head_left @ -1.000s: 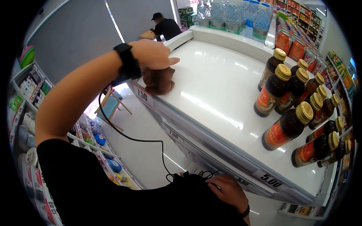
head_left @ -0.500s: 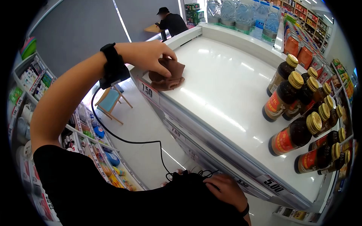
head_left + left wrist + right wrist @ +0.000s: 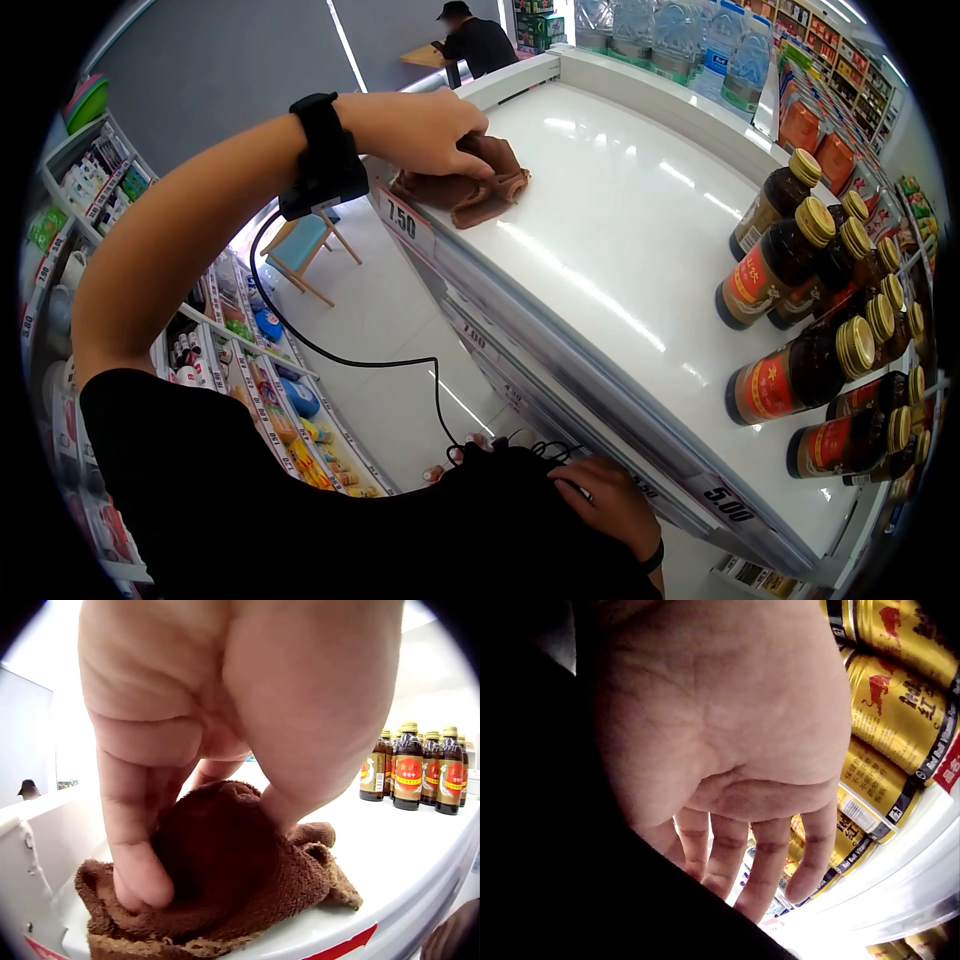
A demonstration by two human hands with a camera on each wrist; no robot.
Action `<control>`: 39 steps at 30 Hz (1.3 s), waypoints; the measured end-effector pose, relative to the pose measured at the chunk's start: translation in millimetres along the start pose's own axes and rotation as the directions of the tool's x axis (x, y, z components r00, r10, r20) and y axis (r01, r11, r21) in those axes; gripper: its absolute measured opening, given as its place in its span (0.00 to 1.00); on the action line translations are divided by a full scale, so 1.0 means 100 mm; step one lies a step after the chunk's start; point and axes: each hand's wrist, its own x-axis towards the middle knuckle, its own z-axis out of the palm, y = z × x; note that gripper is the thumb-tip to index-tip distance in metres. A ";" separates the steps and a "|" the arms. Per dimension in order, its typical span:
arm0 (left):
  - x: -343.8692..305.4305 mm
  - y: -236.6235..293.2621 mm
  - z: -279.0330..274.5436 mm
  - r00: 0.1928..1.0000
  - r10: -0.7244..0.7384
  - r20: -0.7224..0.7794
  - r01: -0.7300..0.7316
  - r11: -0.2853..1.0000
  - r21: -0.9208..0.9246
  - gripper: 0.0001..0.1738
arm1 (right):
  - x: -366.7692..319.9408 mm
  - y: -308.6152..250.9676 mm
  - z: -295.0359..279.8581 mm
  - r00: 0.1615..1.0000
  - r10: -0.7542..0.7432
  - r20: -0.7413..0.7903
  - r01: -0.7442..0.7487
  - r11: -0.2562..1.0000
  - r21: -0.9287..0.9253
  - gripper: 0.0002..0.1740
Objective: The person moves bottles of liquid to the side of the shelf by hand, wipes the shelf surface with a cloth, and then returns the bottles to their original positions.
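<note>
A crumpled brown terry cloth (image 3: 492,192) lies on the white shelf top (image 3: 590,210), at its left corner above the 7.50 price tag. My left hand (image 3: 425,132) grips it from above. In the left wrist view, the fingers (image 3: 139,874) and thumb bend down around a bunched fold of the cloth (image 3: 225,855), and its frayed edge spreads over the shelf's front edge. Low in front of my body, my right hand (image 3: 612,508) hangs beside the dark shirt with loosely bent fingers. Nothing is held in it in the right wrist view.
Several brown bottles (image 3: 795,375) with gold caps stand at the shelf top's right end. Water bottles (image 3: 630,30) line up behind the raised back rim. Yellow cans (image 3: 889,712) sit on a lower shelf near my right hand. A black cable (image 3: 350,362) hangs from my left wrist.
My left hand has turned from bunched over the cloth to gripping it with thumb and fingers. The cloth has been refolded and lies a little flatter. My right hand stays low by my body.
</note>
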 end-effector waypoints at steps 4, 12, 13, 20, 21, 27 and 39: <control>0.02 0.22 -0.03 0.999 0.038 0.007 -0.038 0.999 0.025 0.24 | -0.01 -0.01 0.02 1.000 0.013 -0.025 -0.013 1.000 0.001 0.08; -0.13 0.51 -0.01 0.974 0.226 -0.035 -0.226 0.974 0.004 0.21 | 0.05 0.01 0.02 1.000 -0.023 0.003 0.023 1.000 0.004 0.09; -0.15 0.56 0.00 0.964 0.259 -0.057 -0.264 0.961 -0.085 0.21 | 0.04 -0.01 0.03 1.000 -0.009 -0.012 0.009 1.000 0.006 0.09; -0.17 0.82 -0.02 0.842 0.501 -0.201 -0.538 0.809 -0.238 0.16 | 0.09 -0.04 0.01 0.999 -0.023 0.025 0.023 1.000 -0.016 0.08; -0.15 0.85 -0.06 0.784 0.572 -0.241 -0.616 0.764 -0.190 0.16 | 0.10 -0.04 0.01 0.999 -0.037 0.036 0.038 0.999 -0.024 0.08; -0.08 0.97 -0.25 0.634 0.717 -0.291 -0.768 0.626 -0.132 0.20 | 0.08 -0.02 0.02 0.999 -0.013 0.036 0.013 1.000 0.012 0.09; 0.02 1.26 0.09 0.826 0.541 -0.157 -0.504 0.835 0.220 0.25 | 0.10 0.05 0.02 1.000 0.027 0.016 -0.027 0.999 0.022 0.08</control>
